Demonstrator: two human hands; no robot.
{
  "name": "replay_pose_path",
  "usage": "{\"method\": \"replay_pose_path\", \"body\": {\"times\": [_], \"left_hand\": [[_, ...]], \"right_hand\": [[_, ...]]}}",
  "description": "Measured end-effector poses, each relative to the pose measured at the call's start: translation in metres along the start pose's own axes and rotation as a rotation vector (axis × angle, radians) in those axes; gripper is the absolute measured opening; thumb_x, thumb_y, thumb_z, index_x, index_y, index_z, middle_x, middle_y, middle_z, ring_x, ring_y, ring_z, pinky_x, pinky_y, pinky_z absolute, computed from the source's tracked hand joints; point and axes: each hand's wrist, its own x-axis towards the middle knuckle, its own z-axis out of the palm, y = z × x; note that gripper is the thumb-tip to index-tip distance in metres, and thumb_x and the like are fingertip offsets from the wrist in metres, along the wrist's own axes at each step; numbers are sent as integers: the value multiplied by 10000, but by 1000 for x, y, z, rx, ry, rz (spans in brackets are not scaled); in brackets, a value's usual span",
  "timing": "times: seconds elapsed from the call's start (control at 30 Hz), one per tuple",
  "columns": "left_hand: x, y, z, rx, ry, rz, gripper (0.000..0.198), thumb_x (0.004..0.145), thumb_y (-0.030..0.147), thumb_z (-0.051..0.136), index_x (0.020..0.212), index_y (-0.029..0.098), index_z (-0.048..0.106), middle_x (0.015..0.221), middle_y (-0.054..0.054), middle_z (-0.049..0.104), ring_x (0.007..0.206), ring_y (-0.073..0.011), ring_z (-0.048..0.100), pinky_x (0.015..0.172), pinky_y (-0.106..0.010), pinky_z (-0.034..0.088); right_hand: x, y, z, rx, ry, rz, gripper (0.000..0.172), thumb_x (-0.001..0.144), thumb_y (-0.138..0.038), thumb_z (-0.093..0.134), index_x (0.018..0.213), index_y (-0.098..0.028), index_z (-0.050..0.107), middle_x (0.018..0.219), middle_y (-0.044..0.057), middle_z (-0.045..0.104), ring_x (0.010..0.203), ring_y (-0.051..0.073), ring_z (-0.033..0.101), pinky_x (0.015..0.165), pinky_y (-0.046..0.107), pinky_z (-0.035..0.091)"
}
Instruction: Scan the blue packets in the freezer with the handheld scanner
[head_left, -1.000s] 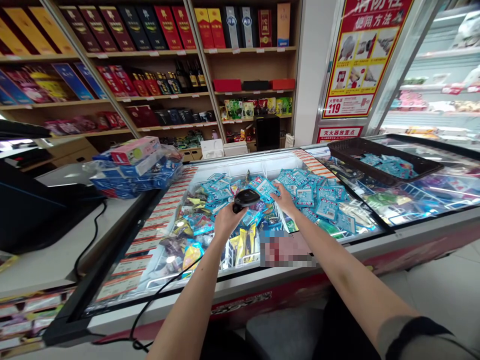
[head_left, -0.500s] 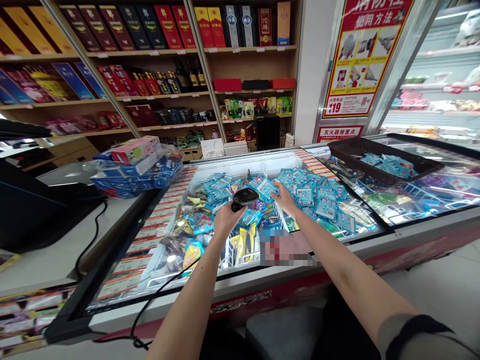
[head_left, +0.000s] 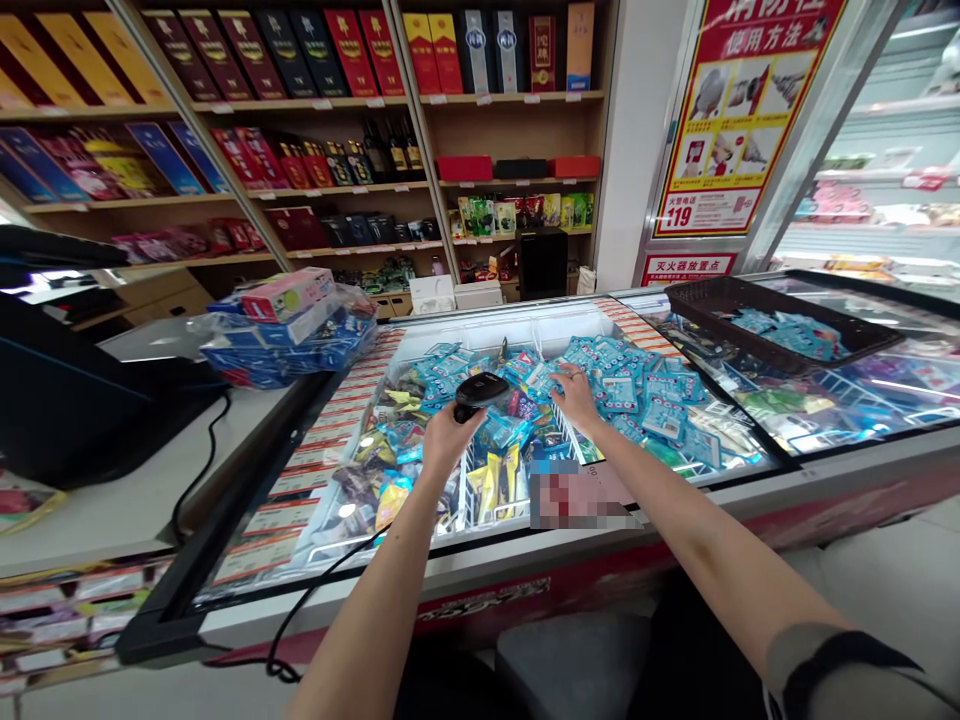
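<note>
My left hand [head_left: 448, 440] is closed round the handle of a black barcode scanner [head_left: 481, 390], held above the glass-topped freezer [head_left: 330, 430]. The scanner's head points right, toward my right hand [head_left: 576, 400]. My right hand hovers at the left edge of a pile of small blue packets [head_left: 619, 392], its fingers loosely bent and apart. Just left of its fingertips is one blue packet [head_left: 538, 380]; no packet is clearly gripped. The scanner's black cable [head_left: 322, 580] runs down past my left forearm.
A brown tray [head_left: 697, 295] with more blue packets stands on the right of the freezer. On the left are plastic-wrapped blue boxes [head_left: 292, 330] and a dark checkout machine [head_left: 82, 380]. Shelves of boxed bottles [head_left: 322, 50] line the back.
My right hand has loosened from the blue packet it was holding, its fingers now further apart. The scanner in my left hand has shifted slightly left. The view has turned a little left.
</note>
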Motion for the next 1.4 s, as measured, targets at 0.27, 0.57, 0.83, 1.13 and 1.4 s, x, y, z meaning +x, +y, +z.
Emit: {"method": "replay_pose_path", "body": {"times": [0.27, 0.57, 0.83, 1.13, 1.4], "left_hand": [[1, -15, -12, -2, 56, -4, 509, 717, 632, 522, 926, 188, 658, 722, -75, 677, 676, -237, 632, 530, -263, 394], [-2, -38, -34, -1, 98, -73, 499, 708, 650, 523, 854, 189, 648, 676, -68, 673, 635, -229, 632, 542, -270, 398], [-1, -53, -45, -6, 101, -85, 533, 706, 659, 509, 892, 179, 647, 706, -82, 679, 693, -238, 639, 581, -280, 421], [-1, -58, -45, 18, 133, -71, 541, 697, 683, 505, 876, 193, 652, 711, -68, 681, 716, -245, 642, 563, -274, 402], [-5, -50, -45, 53, 123, -72, 525, 701, 668, 510, 879, 196, 654, 711, -74, 681, 722, -251, 640, 557, -273, 395]], "right_hand": [[4, -23, -4, -219, -43, -43, 230, 852, -160, 476, 919, -214, 690, 1141, 99, 570, 1115, 282, 400, 929, 463, 335], [4, -59, 24, -92, -220, -143, 397, 950, -403, 349, 934, -217, 698, 914, 61, 663, 924, 202, 561, 865, 318, 399], [8, -96, 46, -69, -326, -18, 543, 818, -701, 402, 931, -271, 715, 997, 77, 635, 1063, 260, 502, 858, 359, 375], [5, -111, 53, -43, -394, 70, 447, 605, -621, 719, 892, -280, 691, 1170, 61, 551, 1167, 309, 404, 922, 443, 318], [12, -84, 45, 337, -365, 247, 279, 676, -377, 733, 854, -207, 600, 890, 13, 637, 858, 176, 596, 763, 302, 458]]}}
